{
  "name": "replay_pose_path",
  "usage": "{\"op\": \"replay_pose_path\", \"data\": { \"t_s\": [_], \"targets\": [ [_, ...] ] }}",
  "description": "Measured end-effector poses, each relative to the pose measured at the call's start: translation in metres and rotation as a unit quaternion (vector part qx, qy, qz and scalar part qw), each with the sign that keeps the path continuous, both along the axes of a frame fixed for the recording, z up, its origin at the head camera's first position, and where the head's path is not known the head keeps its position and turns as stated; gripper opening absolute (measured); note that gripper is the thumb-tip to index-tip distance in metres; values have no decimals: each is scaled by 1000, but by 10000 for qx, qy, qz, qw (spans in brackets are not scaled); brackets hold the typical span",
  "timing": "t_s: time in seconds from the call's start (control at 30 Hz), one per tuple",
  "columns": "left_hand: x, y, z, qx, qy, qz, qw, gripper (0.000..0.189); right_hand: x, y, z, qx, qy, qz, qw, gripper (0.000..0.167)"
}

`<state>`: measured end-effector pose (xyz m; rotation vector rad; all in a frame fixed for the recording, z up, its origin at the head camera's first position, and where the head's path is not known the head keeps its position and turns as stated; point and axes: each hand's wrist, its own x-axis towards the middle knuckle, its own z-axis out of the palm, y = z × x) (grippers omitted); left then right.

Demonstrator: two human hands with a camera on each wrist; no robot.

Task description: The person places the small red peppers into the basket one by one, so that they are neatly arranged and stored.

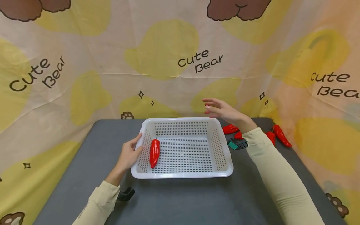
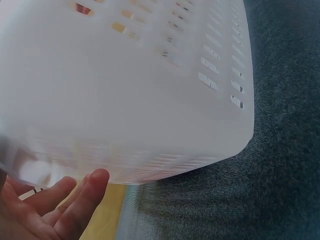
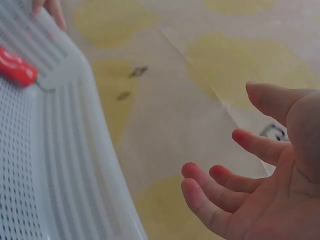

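Observation:
A white perforated plastic basket (image 1: 182, 175) stands on the grey table, with one glossy red chili pepper (image 1: 154, 153) lying in its left part, stem toward the back. My left hand (image 1: 129, 154) holds the basket by its left rim; in the left wrist view the fingers (image 2: 85, 202) lie at the basket's outer wall. Over the back right corner of the basket hovers my right hand (image 1: 225, 112), fingers apart and loosely bent, holding nothing. The right wrist view shows its palm (image 3: 280, 200) with nothing in it, beside the basket's rim.
Several more red peppers (image 1: 230, 129) lie on the table to the right of the basket, partly hidden behind the right forearm. One pepper (image 1: 282, 136) is at the table's right edge. A printed cloth (image 1: 168, 47) hangs close behind the table and along its sides.

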<state>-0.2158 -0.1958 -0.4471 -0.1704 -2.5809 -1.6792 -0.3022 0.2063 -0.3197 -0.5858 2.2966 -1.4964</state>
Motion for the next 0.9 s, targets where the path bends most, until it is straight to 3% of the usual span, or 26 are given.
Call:
{"op": "replay_pose_path", "data": {
  "t_s": [0.2, 0.47, 0.73, 0.9],
  "targets": [
    [0, -2, 0, -30, -53, 1, 10000, 59, -5, 48, -15, 134, -195, -433, 9988, 63],
    [3, -2, 1, 42, -105, 12, 9999, 59, -13, 96, -64, 419, -1026, -964, 9892, 71],
    [3, -2, -2, 119, -149, -3, 9998, 59, -16, 110, -89, 980, -1441, -1311, 9759, 72],
    [1, -2, -1, 126, -67, -37, 9999, 59, -21, 107, -95, 921, -1615, -1515, 9708, 71]
  ]
}}
